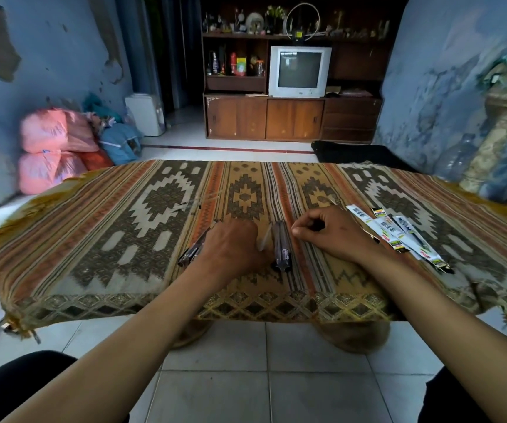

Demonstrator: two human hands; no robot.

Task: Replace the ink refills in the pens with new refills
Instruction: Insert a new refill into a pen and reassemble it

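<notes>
While the left hand point(231, 248) is laid flat on the cloth-covered table point(118, 239), a clear refill tube point(264, 238) beside it, the right hand point(331, 233) is curled in a pinch — on what cannot be told. Dark pens point(282, 250) are kept between the hands — packaged refills point(398, 236) within reach, right; only barcodes are legible.

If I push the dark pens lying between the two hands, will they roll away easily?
Probably only a little. The dark pens look round and slim, so they could roll sideways, but the woven cloth under them seems rough and should slow them. They look light.
</notes>
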